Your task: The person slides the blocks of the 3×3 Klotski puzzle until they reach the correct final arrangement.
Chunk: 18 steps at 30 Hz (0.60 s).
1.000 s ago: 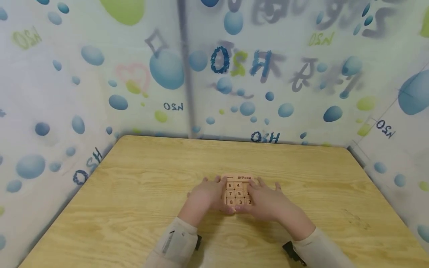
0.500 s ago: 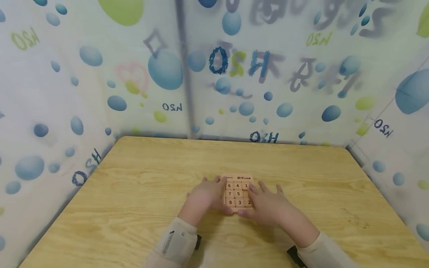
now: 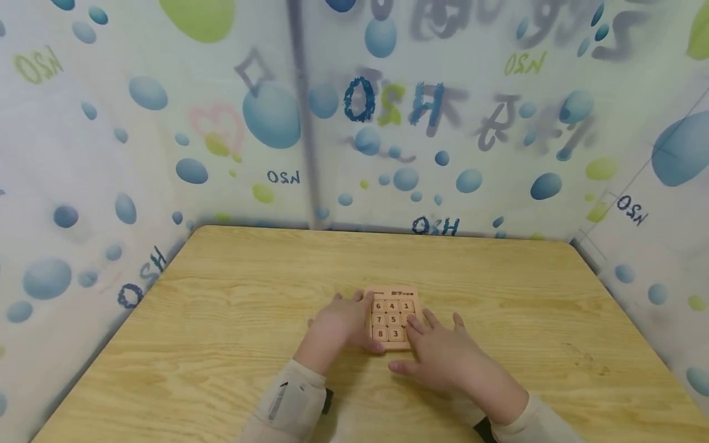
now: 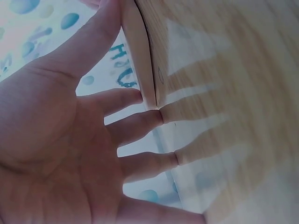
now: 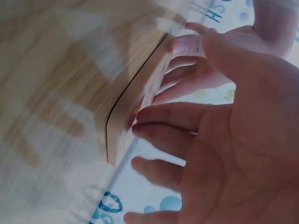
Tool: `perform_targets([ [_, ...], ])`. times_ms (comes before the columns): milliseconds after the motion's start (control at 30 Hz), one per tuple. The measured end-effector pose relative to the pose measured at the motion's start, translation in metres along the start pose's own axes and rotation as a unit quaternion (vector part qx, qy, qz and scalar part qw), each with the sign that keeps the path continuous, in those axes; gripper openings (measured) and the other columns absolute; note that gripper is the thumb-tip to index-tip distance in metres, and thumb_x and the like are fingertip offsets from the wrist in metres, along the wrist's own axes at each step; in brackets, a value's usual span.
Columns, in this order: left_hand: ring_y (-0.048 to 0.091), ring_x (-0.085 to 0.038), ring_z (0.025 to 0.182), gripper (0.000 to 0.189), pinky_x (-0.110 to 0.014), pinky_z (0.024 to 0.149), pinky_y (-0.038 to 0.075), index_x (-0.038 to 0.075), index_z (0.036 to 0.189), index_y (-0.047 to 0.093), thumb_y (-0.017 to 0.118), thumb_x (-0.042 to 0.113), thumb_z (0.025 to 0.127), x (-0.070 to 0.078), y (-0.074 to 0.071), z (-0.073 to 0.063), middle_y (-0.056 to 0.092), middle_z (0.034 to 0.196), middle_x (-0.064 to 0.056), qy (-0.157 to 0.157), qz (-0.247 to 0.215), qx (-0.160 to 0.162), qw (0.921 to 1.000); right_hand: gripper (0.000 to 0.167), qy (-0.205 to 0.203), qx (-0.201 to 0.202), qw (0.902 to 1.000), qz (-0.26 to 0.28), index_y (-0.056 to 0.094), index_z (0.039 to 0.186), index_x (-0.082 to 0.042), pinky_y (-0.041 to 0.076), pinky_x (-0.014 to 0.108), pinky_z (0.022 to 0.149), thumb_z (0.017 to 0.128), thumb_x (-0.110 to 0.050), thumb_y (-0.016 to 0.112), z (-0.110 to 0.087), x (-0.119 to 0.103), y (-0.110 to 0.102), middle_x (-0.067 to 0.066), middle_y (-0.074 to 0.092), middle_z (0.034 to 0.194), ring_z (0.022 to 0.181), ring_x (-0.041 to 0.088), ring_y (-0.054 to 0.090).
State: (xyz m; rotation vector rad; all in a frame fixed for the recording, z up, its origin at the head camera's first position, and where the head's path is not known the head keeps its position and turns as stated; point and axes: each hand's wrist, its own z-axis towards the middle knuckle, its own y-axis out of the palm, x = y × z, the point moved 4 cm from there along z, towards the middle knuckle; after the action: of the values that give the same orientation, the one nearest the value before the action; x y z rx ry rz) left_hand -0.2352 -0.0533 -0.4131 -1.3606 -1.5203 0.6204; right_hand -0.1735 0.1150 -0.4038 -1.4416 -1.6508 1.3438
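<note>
A wooden number board (image 3: 394, 295) lies on the desk (image 3: 255, 295), just right of and below the head view's centre, its numbered tiles (image 3: 393, 319) reading 6, 4, 1 across the top row. The left hand (image 3: 341, 321) touches its left side, fingers straight and spread apart. The right hand (image 3: 444, 354) has straight fingers, two close together over the middle row's right-hand tile, thumb off the board.

In the head view, the right hand (image 3: 445, 354) covers the number on the middle row's rightmost tile (image 3: 405, 317) of the puzzle board (image 3: 396, 346). The smaller lettering (image 3: 379, 293) along its far rim is illegible; both sleeves (image 3: 285, 403) are cropped by the lower margin.
</note>
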Motion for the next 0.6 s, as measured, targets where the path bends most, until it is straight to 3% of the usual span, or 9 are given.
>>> perform_targets([
  [233, 0.022, -0.043, 0.165, 0.113, -0.093, 0.106, 0.032, 0.03, 0.168, 0.034, 0.092, 0.058, 0.076, -0.002, 0.001, 0.003, 0.03, 0.177, 0.001, 0.003, 0.006, 0.01, 0.9999, 0.091, -0.047, 0.012, 0.9988, 0.001, 0.05, 0.16, -0.013, 0.016, 0.082, 0.125, 0.096, -0.077, 0.056, -0.005, -0.013, 0.007, 0.0, 0.043, 0.171, 0.165, 0.035, 0.027],
  [600, 0.02, -0.042, 0.166, 0.113, -0.091, 0.109, 0.03, 0.031, 0.169, 0.032, 0.092, 0.057, 0.076, -0.003, 0.003, 0.004, 0.027, 0.178, 0.002, -0.007, 0.004, -0.002, 1.0, 0.088, -0.007, -0.002, 1.0, -0.006, 0.048, 0.161, -0.013, 0.007, 0.084, 0.124, 0.097, -0.074, 0.057, -0.011, 0.006, 0.007, -0.001, 0.041, 0.172, 0.164, 0.037, 0.027],
])
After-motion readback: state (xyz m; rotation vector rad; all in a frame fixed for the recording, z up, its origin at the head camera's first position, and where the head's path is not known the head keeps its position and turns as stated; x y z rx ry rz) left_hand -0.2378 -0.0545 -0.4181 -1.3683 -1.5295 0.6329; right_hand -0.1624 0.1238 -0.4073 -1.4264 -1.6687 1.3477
